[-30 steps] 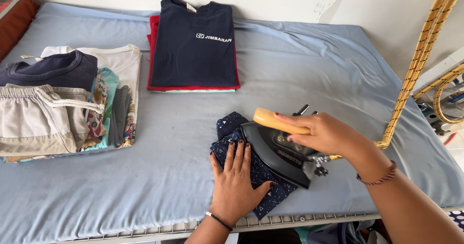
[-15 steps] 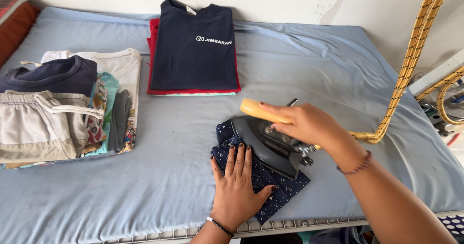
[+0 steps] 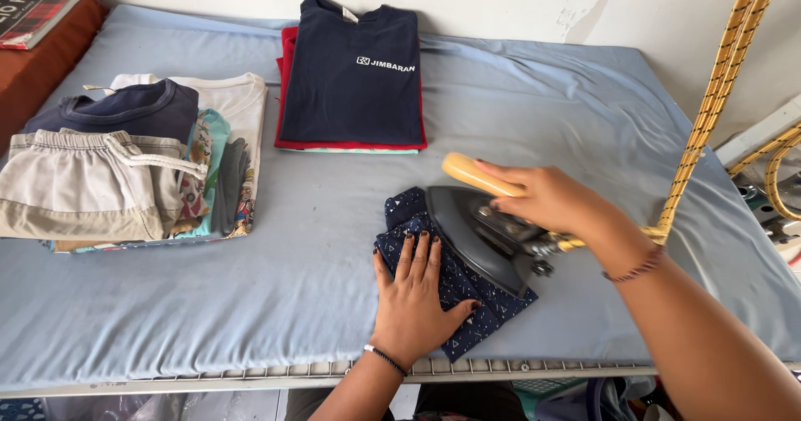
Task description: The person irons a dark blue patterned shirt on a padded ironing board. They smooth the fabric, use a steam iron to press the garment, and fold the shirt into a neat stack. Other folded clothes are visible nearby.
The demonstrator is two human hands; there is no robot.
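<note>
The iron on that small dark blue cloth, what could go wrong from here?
The left hand lies flat on the cloth right beside the iron, so its fingers could get burned. The cord hangs taut near the right hand and might snag or tug the iron sideways.

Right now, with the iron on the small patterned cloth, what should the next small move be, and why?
Probably slide the iron toward the near end of the dark patterned cloth, easing the left hand aside. The right hand grips the handle, and that part beside the flat left hand looks unpressed.
</note>
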